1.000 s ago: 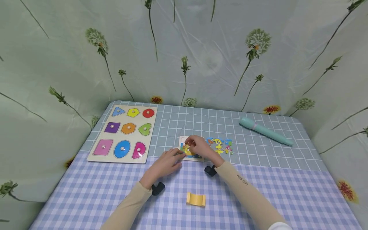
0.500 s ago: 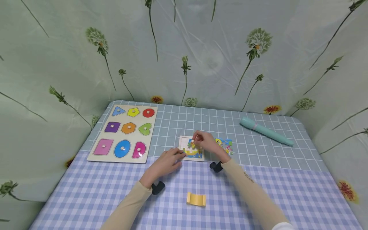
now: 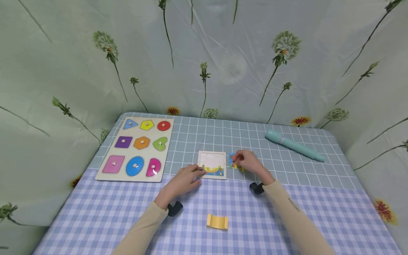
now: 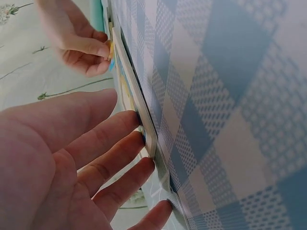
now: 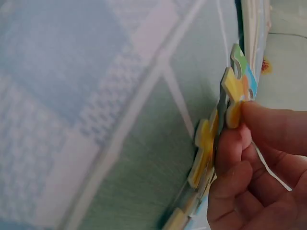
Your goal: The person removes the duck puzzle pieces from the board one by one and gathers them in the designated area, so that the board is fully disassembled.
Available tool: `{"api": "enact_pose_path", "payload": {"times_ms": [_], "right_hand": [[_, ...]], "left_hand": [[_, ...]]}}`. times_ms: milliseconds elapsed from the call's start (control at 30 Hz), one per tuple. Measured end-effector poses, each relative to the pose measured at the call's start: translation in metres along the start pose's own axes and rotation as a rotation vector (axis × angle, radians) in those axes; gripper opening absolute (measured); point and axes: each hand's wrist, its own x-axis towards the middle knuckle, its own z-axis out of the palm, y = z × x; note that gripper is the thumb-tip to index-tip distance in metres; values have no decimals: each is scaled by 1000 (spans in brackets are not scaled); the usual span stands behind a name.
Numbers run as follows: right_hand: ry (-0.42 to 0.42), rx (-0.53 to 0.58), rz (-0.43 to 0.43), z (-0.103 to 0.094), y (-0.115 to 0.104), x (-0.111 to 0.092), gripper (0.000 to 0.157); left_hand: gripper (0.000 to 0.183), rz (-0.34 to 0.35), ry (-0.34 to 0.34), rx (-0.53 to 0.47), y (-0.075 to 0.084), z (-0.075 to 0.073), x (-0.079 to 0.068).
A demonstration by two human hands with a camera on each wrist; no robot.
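A small wooden jigsaw tray [image 3: 211,152] lies at the middle of the table; a yellow-and-blue row of joined pieces [image 3: 213,170] fills its lower part, and bare board shows above. My left hand [image 3: 186,180] rests with extended, spread fingers at the tray's left edge; in the left wrist view the fingertips touch its wooden rim. To the right of the tray, my right hand [image 3: 249,162] pinches a jigsaw piece [image 5: 235,93], yellow, green and blue, between thumb and fingers. Loose jigsaw pieces [image 5: 204,143] lie right under this hand, which partly hides them.
On the left lies a wooden shape board [image 3: 135,148] with knobbed coloured shapes. A teal tapered stick [image 3: 294,145] lies at the back right. Near the front is a small yellow curved block [image 3: 217,221]. A floral curtain [image 3: 204,53] hangs behind the table.
My right hand lifted jigsaw pieces from the tray's upper part and moved right over the loose ones. The tray's upper board is now bare. My left hand stayed in place.
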Motion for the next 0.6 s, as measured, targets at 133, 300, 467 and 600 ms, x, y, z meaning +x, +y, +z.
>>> {"api": "enact_pose_path", "payload": {"times_ms": [133, 300, 467, 600], "right_hand": [[13, -64, -18, 2, -2, -2, 10], [20, -125, -48, 5, -6, -2, 10], [31, -139, -90, 7, -6, -1, 13], [34, -139, -97, 7, -5, -2, 13]], "left_hand": [[34, -8, -1, 3, 1, 0, 1], [32, -19, 5, 6, 2, 0, 2], [28, -14, 24, 28, 3, 0, 6], [25, 20, 52, 39, 4, 1, 10]]}}
